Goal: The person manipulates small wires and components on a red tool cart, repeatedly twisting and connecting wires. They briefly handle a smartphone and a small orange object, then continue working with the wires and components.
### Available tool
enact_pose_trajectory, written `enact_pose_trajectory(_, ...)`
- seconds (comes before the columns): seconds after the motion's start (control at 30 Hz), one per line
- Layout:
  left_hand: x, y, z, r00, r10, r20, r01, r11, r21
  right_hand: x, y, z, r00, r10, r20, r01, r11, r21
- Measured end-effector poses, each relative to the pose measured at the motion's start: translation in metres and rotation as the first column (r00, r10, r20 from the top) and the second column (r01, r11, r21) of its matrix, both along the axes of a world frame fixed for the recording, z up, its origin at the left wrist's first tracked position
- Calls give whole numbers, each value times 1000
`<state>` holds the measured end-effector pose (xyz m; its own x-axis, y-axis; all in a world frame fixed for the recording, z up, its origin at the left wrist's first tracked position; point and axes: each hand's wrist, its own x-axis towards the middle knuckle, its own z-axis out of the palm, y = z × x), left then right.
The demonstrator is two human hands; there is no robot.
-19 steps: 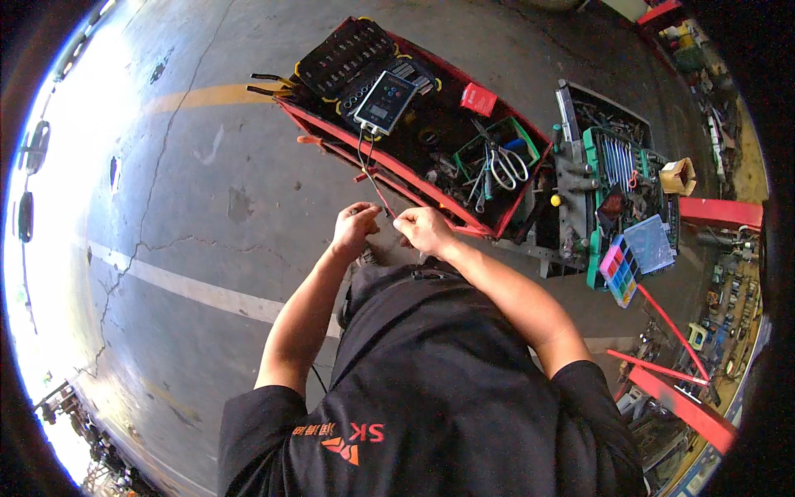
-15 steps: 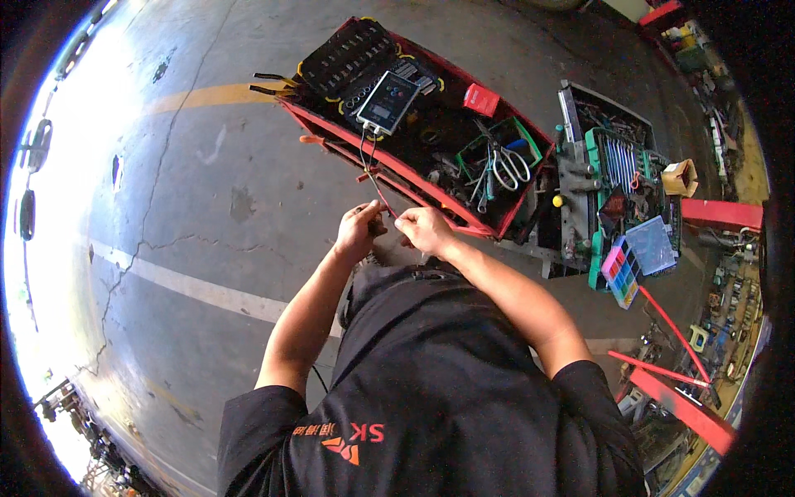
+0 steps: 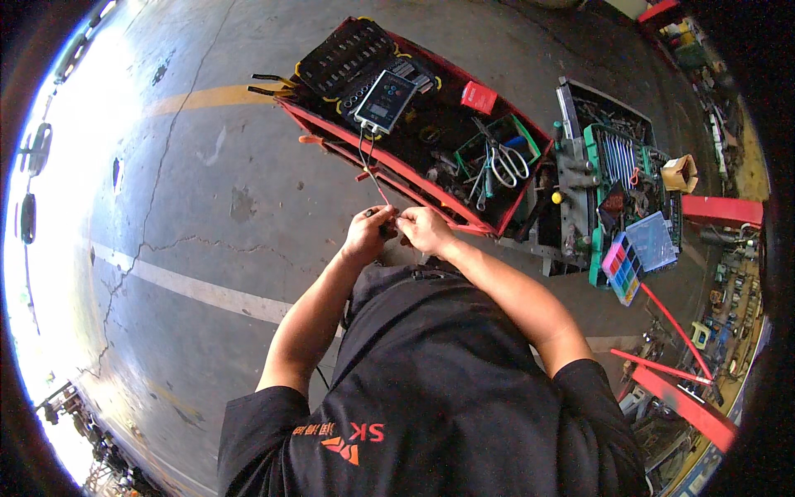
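My left hand (image 3: 366, 235) is closed, thumb and fingers pinched on a thin red-and-dark cable (image 3: 383, 193). Tight beside it, my right hand (image 3: 422, 230) pinches the same cable; its fingertips nearly touch those of the left. The short stretch between the fingers is mostly hidden. From my hands the cable runs up over the front edge of a red tool cart (image 3: 474, 224) to a grey box-shaped device (image 3: 387, 101) with a small screen and buttons. That device lies tilted on the cart, partly over an open black socket set case (image 3: 346, 60).
A red box (image 3: 479, 98), large scissors (image 3: 495, 155) and a green tray (image 3: 531, 139) lie on the cart. To the right are a green wrench case (image 3: 621, 161), a multicoloured compartment organizer (image 3: 621, 269) and a cardboard box (image 3: 680, 175). Red metal bars (image 3: 679, 402) stand at the lower right.
My left hand has moved a little to the right, close against the right hand. Less cable shows between my hands now. The right hand has hardly moved.
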<state>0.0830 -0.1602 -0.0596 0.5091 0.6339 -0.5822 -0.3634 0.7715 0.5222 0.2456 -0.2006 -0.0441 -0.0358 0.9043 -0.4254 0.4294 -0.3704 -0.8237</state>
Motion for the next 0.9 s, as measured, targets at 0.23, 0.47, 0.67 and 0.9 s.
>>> enact_pose_trajectory(0.23, -2, -1, -5, 998, -47, 36, 47, 999, 19, 1, -3, -11, 999, 0, -34, 0, 1000, -1)
enact_pose_trajectory(0.47, -4, 7, -4, 997, 41, 61, -38, 997, -62, 0, -3, -10, 1000, -1, -8, 1, 999, 45)
enact_pose_trajectory(0.67, 1, 10, 3, 999, 40, 18, -39, 998, -42, 0, -2, -11, 999, 35, -15, -34, 999, 26)
enact_pose_trajectory(0.9, 3, 28, -2, 978, 129, -163, -128, 992, 15, 0, 0, 7, 999, 29, 34, -28, 999, -23)
